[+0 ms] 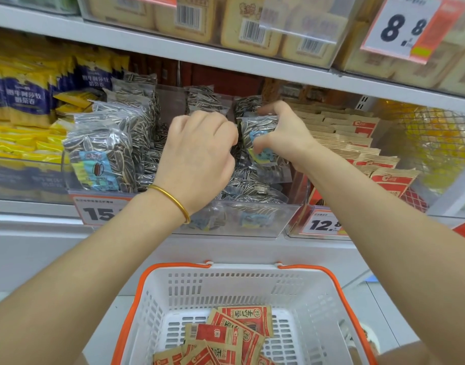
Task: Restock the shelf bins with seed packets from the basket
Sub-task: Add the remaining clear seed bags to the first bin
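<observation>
A clear packet (255,129) of striped sunflower seeds with a blue label stands upright in the middle clear bin (255,225) on the shelf (28,233), towards the bin's right wall. The right hand (288,138) pinches the packet's right side, thumb in front. The left hand (199,151), with a gold bangle (173,200) at the wrist, curls its fingers down beside the packet's left edge; whether it grips anything is hidden. More seed packets (104,154) stand along the bin's left wall. Below the shelf's front edge sits a white basket (144,285) with an orange rim, holding red-and-tan packets (226,335).
</observation>
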`<state>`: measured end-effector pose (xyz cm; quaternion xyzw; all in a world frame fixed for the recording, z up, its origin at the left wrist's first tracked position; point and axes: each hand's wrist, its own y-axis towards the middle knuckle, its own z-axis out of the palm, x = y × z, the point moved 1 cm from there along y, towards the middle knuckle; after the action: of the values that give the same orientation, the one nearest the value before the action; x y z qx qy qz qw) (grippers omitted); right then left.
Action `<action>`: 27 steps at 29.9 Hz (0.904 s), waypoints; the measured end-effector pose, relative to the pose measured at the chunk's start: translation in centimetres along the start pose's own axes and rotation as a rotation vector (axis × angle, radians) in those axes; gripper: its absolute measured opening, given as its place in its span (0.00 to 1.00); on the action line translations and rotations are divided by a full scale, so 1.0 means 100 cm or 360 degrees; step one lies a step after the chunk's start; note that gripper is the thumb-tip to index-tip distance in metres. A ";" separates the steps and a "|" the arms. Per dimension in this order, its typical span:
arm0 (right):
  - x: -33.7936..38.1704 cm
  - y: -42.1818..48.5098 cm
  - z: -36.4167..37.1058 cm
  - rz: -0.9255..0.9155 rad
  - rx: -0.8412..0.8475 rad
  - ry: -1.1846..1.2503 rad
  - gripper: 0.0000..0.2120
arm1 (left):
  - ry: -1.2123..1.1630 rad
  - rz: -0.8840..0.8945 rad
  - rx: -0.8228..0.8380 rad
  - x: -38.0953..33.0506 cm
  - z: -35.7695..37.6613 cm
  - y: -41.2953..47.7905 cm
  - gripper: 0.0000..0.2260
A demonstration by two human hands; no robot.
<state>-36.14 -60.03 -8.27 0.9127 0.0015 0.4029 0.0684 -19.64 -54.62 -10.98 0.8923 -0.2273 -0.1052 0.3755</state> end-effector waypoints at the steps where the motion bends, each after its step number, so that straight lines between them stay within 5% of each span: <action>1: -0.001 -0.001 0.001 -0.0008 -0.0012 -0.0006 0.34 | 0.0011 0.0007 0.0005 0.000 0.000 0.000 0.10; 12: 0.003 0.001 -0.006 0.0119 0.0228 -0.0084 0.29 | 0.0094 0.0039 0.0040 0.001 0.003 -0.001 0.11; 16: 0.001 0.008 -0.004 0.0213 0.0124 -0.0052 0.36 | 0.0085 0.0046 0.0030 0.000 0.003 -0.001 0.11; 23: 0.015 0.003 0.000 -0.0049 -0.0080 -0.1177 0.28 | 0.0061 0.0051 0.0012 0.000 0.003 -0.002 0.11; 27: 0.007 0.004 -0.003 -0.0088 -0.0137 -0.1135 0.33 | 0.0049 0.0055 0.0005 0.001 0.003 -0.003 0.11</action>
<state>-35.90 -60.35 -7.51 0.9918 -0.0148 0.0568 0.1137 -19.60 -54.67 -11.40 0.8904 -0.2371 -0.0847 0.3792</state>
